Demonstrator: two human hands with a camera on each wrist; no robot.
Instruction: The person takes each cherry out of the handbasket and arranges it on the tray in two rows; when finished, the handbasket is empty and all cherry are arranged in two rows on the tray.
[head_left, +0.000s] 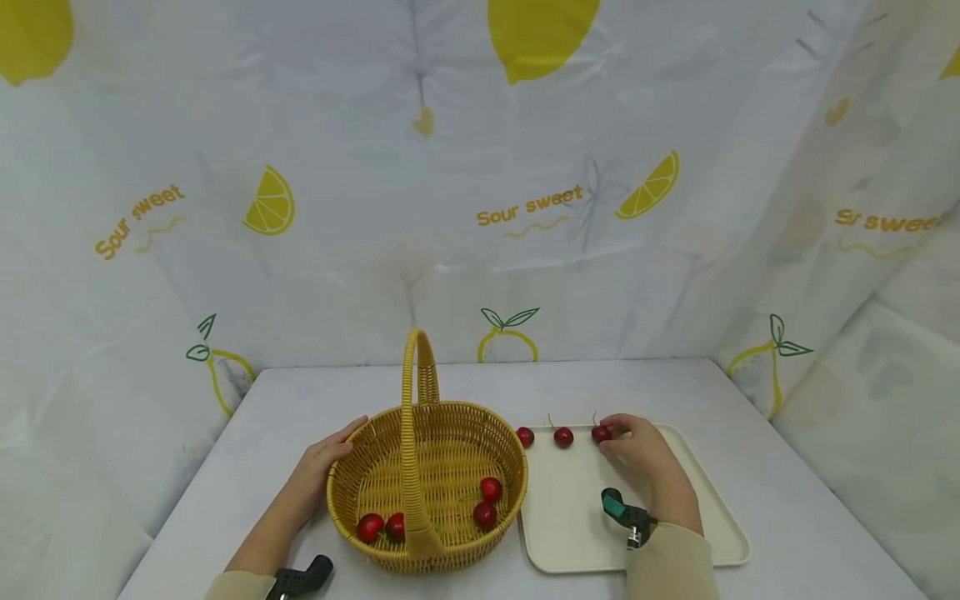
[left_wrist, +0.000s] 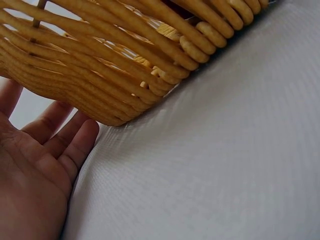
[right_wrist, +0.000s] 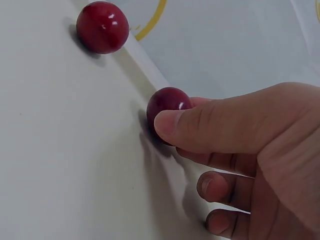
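At the far edge of the cream tray, my right hand pinches a dark red cherry between thumb and forefinger, the other fingers loosely bent below. Two more cherries lie along that edge to its left, the middle cherry with its stem up and another cherry partly behind the basket rim. My left hand rests against the left side of the yellow wicker basket, fingers extended along its wall. Inside the basket, a pair of cherries sits front left, a red cherry and a darker cherry at the right.
The basket's tall arched handle rises over its middle. Basket and tray stand side by side on a white table. Behind the table hangs a white curtain printed with lemons.
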